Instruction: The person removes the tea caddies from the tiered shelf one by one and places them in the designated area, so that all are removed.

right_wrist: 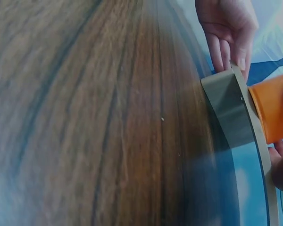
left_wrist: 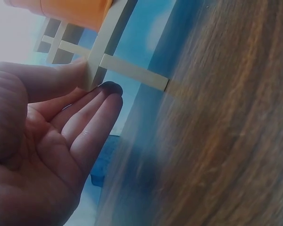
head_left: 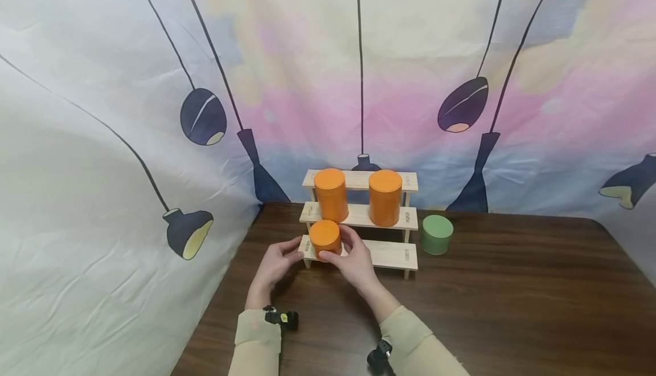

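On the bottom tier of a small three-step wooden display stand [head_left: 392, 254] sits a short orange lidded canister [head_left: 325, 235], near the left end. My right hand [head_left: 357, 261] holds this canister from its right side, thumb at the front and fingers behind. My left hand [head_left: 277, 263] pinches the left end of the bottom board [left_wrist: 108, 40], thumb on top and fingertips beneath, as the left wrist view shows. In the right wrist view the orange canister [right_wrist: 272, 108] stands upright on the board, partly cut off by the frame edge.
Two taller orange canisters [head_left: 332, 196] [head_left: 385, 199] stand on the middle tier. A green round canister [head_left: 437, 235] is on the dark wooden table [head_left: 502, 285], right of the stand. Behind hangs a cloth printed with lamps [head_left: 400, 80]. Both wrists wear small black cameras.
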A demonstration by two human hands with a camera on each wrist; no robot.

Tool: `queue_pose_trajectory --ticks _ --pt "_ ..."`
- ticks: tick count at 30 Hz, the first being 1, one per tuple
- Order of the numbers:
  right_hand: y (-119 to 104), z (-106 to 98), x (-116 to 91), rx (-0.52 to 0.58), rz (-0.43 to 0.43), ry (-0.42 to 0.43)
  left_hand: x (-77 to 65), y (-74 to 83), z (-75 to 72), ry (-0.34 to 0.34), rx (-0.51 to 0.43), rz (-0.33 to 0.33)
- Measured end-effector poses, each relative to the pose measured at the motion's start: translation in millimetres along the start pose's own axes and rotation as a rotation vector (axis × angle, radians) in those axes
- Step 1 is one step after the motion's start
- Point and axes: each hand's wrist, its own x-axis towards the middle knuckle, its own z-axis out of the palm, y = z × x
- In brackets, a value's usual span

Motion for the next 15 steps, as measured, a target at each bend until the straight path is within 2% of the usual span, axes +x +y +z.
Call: queue_pose_trajectory --ticks 4,15 --pt "-0.9 4.7 -0.1 0.014 -0.003 0.03 -0.1 0.4 0.1 -0.011 -0.001 0.019" --pt "-3.1 10.1 -3.3 -0.006 0.063 0.059 -0.6 -1.0 -0.6 -0.017 -0.018 -0.007"
